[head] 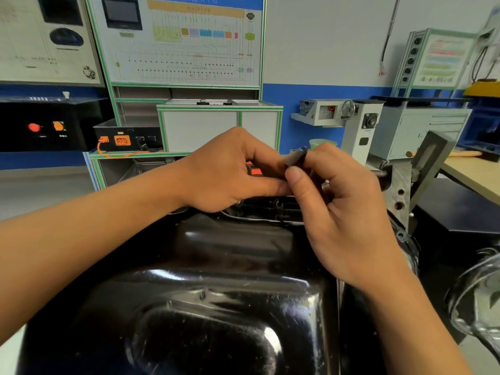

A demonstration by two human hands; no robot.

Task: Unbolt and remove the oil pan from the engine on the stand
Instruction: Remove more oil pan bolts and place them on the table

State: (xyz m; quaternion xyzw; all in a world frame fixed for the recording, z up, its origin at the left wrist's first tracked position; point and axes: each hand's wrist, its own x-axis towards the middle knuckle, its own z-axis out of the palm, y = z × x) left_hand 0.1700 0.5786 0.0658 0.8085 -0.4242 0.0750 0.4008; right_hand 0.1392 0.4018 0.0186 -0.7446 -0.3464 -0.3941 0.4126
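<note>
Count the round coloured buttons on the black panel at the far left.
2: a red button on the left and an orange button just right of it, both on the black panel. None appears hidden.

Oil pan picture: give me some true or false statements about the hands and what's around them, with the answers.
1. The left hand and the right hand are both held above the black oil pan. True.
2. The right hand lies flat on the oil pan. False: its fingers pinch a small dark tool, raised off the pan.
3. The left hand hangs idle at the person's side. False: it meets the right hand at the small dark tool, fingers curled.
4. An orange cable runs from the black box behind the hands. True.
</note>
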